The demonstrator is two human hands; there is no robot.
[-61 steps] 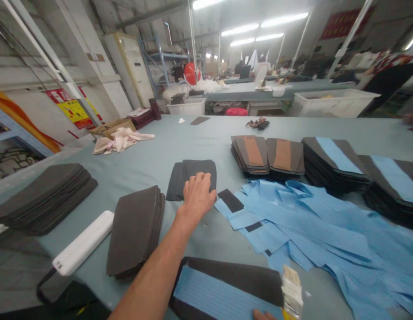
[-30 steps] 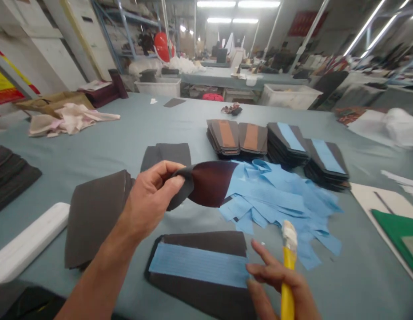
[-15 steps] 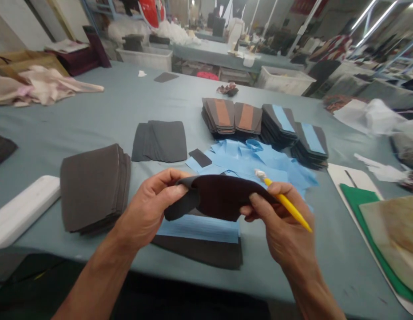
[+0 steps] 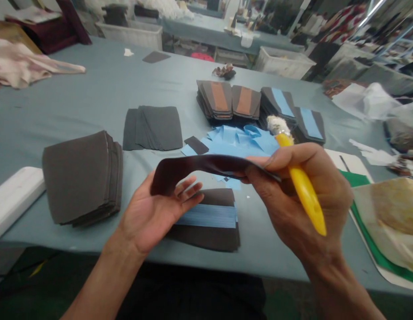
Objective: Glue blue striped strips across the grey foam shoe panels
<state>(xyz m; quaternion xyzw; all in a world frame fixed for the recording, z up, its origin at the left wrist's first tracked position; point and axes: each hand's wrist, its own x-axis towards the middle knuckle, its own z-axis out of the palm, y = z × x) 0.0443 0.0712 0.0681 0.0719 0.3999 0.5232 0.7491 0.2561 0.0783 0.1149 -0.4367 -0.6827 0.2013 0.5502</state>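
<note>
Dark fabric piece (image 4: 193, 163) now bowed crosswise

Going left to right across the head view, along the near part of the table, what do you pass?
White bar → stack of dark grey fabric pieces → left hand → right hand gripping a yellow-handled brush → green sheet

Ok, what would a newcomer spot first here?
The yellow-handled brush stands out at front right, held in the right hand. A dark curved fabric panel arcs from that hand to the open left hand. Behind them, crumpled blue strips lie on the grey-blue table before stacks of striped panels.
</note>
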